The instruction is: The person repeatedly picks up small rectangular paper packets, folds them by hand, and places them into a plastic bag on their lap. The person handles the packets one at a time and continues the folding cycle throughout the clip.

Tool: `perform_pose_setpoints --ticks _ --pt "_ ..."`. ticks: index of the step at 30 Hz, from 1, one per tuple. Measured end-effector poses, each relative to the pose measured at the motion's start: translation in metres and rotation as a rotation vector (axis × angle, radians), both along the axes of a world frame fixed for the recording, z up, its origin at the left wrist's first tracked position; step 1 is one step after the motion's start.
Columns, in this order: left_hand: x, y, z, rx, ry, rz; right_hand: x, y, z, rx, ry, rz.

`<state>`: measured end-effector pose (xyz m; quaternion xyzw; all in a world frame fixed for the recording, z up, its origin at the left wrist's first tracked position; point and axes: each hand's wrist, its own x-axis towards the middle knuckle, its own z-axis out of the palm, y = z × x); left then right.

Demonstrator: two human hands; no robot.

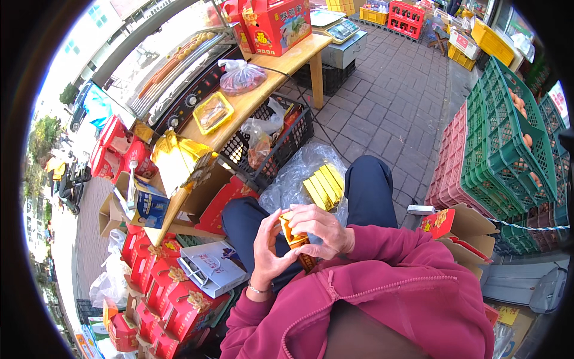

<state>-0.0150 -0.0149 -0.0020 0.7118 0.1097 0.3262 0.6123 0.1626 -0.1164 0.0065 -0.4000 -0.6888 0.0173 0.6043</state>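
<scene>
Both my hands hold a small gold and dark-orange paper carton (297, 240) in front of my chest. Its upper end faces up, with folded flaps partly covered by my fingers. My left hand (271, 253) supports the near-left side, thumb against the carton's front. My right hand (323, 229) wraps the other side, fingers bent over the top edge. Beyond my knees, a row of yellow cartons (323, 185) lies on a crumpled clear plastic bag (284, 172). A stack of gold folded cardboard pieces (181, 159) sits on the corner of the wooden table (287, 67).
A hot dog roller grill (179, 85), a yellow tray (213, 113) and red gift boxes (278, 29) occupy the table. Below it stands a black crate (291, 134). More red boxes (170, 287) are stacked at left; green crates of eggs (502, 139) rise at right.
</scene>
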Motion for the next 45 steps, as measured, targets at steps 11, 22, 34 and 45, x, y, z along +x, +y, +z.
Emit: perform_pose_setpoints --ticks 11,22,34,45 --pt "0.019 0.009 0.015 0.483 0.001 0.233 0.012 0.007 0.036 -0.676 0.598 0.09" --pt "0.024 0.015 -0.006 0.487 -0.033 0.238 0.005 0.012 0.015 -0.671 0.4 -0.078" --pt "0.029 0.017 -0.019 0.37 0.083 0.17 0.015 0.013 -0.006 -0.592 0.469 0.089" --pt "0.029 0.02 -0.022 0.298 0.149 0.06 0.031 0.006 0.002 -0.85 0.639 0.124"
